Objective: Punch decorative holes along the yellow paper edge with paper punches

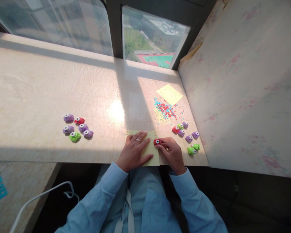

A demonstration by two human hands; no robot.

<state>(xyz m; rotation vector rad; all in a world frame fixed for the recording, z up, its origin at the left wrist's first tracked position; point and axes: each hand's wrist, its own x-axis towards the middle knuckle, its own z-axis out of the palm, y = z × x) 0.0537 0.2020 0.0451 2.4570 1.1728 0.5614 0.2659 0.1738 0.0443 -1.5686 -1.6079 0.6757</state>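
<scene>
A pale yellow sheet of paper (pixel 149 149) lies at the table's front edge, with small punched holes along its left and right sides near the top. My left hand (pixel 135 149) rests flat on it, fingers spread, a ring on one finger. At the sheet's right edge, my right hand (pixel 171 151) grips a small red craft punch (pixel 156 142) between thumb and fingers. The punch has a round white top with a dark centre and sits over the paper's edge.
Purple, red and green punches (pixel 75 137) stand in a group at the left; several more (pixel 191 150) are at the right. Beyond these lie red, blue and yellow paper bits (pixel 165 110) and a yellow sheet (pixel 170 94). A wall (pixel 240 87) bounds the right side.
</scene>
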